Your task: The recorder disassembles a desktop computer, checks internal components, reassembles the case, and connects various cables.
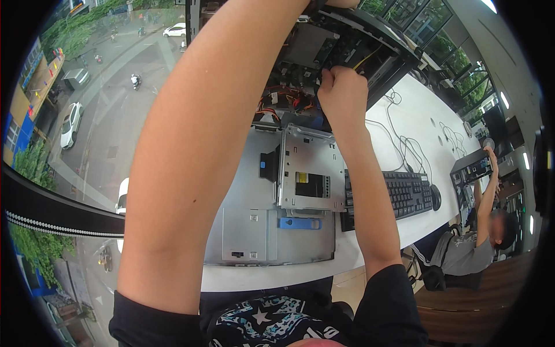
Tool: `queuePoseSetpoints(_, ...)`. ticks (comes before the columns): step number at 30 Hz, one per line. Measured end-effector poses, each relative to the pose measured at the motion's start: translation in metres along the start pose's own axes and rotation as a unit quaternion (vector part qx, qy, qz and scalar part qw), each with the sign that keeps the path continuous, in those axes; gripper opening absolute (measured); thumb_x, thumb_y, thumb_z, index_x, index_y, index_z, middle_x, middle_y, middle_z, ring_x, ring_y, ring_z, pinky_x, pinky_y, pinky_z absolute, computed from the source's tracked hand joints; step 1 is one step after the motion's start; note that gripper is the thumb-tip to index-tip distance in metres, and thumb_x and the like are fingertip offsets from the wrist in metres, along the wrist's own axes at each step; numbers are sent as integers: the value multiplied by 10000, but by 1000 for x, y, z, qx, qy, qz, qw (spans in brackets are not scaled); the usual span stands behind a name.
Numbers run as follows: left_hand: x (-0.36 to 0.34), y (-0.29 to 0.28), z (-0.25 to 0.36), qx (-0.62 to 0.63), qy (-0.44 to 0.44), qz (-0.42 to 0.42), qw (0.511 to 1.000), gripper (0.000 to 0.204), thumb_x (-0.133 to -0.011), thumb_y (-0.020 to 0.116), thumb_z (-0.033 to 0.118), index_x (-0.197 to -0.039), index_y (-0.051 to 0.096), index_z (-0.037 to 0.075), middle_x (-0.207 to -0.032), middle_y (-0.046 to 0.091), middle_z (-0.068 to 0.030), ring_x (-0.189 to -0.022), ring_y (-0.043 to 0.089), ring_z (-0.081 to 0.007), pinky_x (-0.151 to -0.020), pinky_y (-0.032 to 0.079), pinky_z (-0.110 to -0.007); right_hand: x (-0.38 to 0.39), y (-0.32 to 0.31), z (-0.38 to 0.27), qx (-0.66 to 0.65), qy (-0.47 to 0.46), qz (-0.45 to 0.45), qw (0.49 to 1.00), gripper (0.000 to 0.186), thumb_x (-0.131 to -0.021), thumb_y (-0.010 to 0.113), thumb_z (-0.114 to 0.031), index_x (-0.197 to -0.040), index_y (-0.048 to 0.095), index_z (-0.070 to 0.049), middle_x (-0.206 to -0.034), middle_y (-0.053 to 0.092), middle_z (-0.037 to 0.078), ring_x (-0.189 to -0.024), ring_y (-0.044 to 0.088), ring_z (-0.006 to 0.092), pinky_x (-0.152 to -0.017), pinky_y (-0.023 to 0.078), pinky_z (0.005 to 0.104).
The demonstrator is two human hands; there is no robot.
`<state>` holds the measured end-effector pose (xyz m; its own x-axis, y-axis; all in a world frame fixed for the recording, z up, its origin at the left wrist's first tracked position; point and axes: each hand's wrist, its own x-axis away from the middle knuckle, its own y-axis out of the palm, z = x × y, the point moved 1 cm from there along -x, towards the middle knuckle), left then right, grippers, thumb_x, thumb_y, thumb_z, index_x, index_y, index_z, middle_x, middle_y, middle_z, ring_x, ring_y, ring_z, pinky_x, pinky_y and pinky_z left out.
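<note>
An opened desktop computer case (399,43) stands at the far edge of the table, its inside showing a circuit board, orange and red wires (272,98) and a yellow cable. My right hand (345,89) reaches into it with fingers pinched at the board, and whatever they grip is too hidden to name. Across the upper left stretches my left forearm. Only a sliver of my left hand (342,2) shows at the top edge, by the case's far side, with its fingers out of sight. Nearer me lies a metal drive cage (315,147) over a flat metal panel (243,217) with a blue latch (300,223).
Right of the panel, a black keyboard (404,194) and mouse (435,197) rest on the white table (378,132). Loose black cables (404,144) lie beyond them. Farther right, another person (462,254) handles a second computer case (471,169). A window fills the left side.
</note>
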<state>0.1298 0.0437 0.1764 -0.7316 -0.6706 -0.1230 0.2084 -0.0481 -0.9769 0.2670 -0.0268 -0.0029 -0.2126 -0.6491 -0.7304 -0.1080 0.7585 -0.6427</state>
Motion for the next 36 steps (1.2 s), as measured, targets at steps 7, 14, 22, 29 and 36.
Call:
queuePoseSetpoints(7, -10, -2, 1, -5, 30, -62, 998, 523, -1027, 386, 323, -1402, 606, 34, -1506, 532, -217, -1357, 526, -400, -1130, 382, -476, 3, 3, -3, 5, 10, 25, 1000, 212, -892, 666, -84, -744, 686, 66, -706, 655, 300, -719, 684, 479, -692, 574, 497)
queuePoseSetpoints(14, -30, 8, -11, -14, 54, 5, 998, 511, -1055, 390, 365, -1349, 647, 35, -1437, 603, -186, -1290, 585, -363, -1069, 427, -474, 2, -11, 0, -13, -5, -2, 1000, 233, -915, 677, -127, -754, 693, 41, -735, 667, 284, -746, 686, 473, -706, 565, 511)
queuePoseSetpoints(22, -52, 36, -31, 17, 106, 144, 984, 528, -1042, 474, 489, -1289, 693, 77, -1308, 684, -158, -1204, 628, -371, -1048, 465, -417, 61, -107, 48, -101, 69, -224, 967, 360, -965, 692, -261, -765, 685, 39, -630, 645, 159, -507, 608, 281, -527, 487, 372)
queuePoseSetpoints(29, 29, 27, 1, -70, 291, 443, 845, 233, -959, 667, 244, -1060, 705, 38, -1051, 714, -138, -964, 675, -331, -905, 523, -427, 103, -110, 86, -234, 237, -352, 875, 414, -986, 696, -327, -861, 717, 67, -625, 642, 66, -471, 559, 121, -463, 451, 287)
queuePoseSetpoints(36, 164, 143, 20, 142, 4, -3, 990, 441, -949, 704, 460, -841, 681, 32, -717, 673, -126, -656, 664, -277, -624, 517, -386, 119, -106, 86, -306, 233, -369, 846, 397, -974, 711, -328, -902, 714, 62, -647, 643, 66, -446, 550, 120, -425, 416, 285)
